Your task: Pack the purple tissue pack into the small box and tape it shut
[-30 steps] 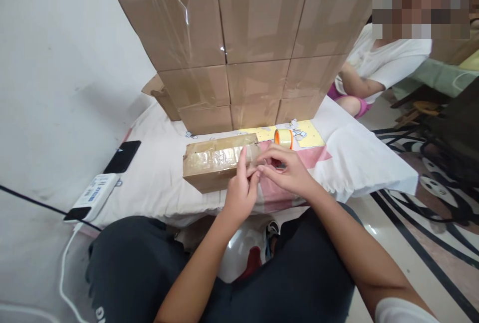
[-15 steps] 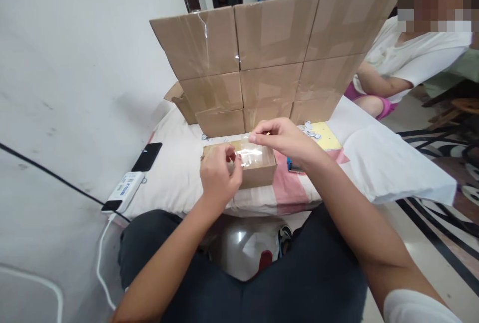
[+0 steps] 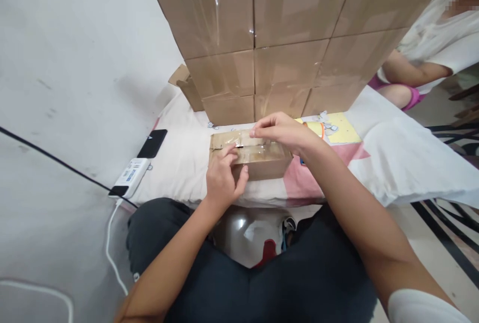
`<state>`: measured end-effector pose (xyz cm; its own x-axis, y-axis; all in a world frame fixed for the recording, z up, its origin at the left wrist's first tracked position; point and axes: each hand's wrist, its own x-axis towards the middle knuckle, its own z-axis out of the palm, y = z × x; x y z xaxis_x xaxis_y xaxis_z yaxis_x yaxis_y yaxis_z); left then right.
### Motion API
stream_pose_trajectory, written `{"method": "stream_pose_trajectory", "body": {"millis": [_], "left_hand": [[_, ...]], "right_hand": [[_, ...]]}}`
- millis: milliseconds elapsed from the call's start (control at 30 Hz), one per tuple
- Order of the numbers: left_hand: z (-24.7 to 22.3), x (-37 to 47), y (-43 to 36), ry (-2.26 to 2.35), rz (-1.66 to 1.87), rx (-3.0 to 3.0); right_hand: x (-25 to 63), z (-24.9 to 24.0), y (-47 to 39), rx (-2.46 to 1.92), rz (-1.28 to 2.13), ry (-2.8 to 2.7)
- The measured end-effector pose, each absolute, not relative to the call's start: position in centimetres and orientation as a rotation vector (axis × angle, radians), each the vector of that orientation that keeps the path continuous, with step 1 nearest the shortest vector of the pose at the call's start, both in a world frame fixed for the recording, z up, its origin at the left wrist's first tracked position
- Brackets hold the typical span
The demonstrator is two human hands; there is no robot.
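Observation:
A small cardboard box (image 3: 262,165) lies on the white cushion (image 3: 187,163) in front of me, its top covered in clear tape. My left hand (image 3: 223,175) rests on the box's near left edge with the fingers pressing down on the top. My right hand (image 3: 284,131) reaches over the box's far side and pinches a strip of clear tape against the top. An orange tape roll (image 3: 318,128) peeks out just behind my right wrist.
A wall of stacked taped cardboard boxes (image 3: 284,38) stands behind the small box. A black phone (image 3: 152,143) and a white power bank (image 3: 130,175) with a cable lie at the left. Another person in a white shirt (image 3: 430,48) sits at the right.
My hands went from pinching at the box's right end to stretching a tape strip over the box, and now they press it down on the top. The camera moved closer.

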<state>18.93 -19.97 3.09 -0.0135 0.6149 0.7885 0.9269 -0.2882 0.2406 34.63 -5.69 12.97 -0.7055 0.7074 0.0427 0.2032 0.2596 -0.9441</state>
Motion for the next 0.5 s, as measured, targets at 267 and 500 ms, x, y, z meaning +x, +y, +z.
{"method": "stream_pose_trajectory", "body": {"millis": [267,500], "left_hand": [[3.2,19.9,-20.0,-1.616,-0.907,-1.869],[2.6,20.0,-19.9,-1.670,-0.906,-1.891]], "right_hand": [[32.4,11.0,-6.1,-1.025,1.010,-2.270],[32.0,10.6,-5.8,-1.097,0.767,-2.339]]}}
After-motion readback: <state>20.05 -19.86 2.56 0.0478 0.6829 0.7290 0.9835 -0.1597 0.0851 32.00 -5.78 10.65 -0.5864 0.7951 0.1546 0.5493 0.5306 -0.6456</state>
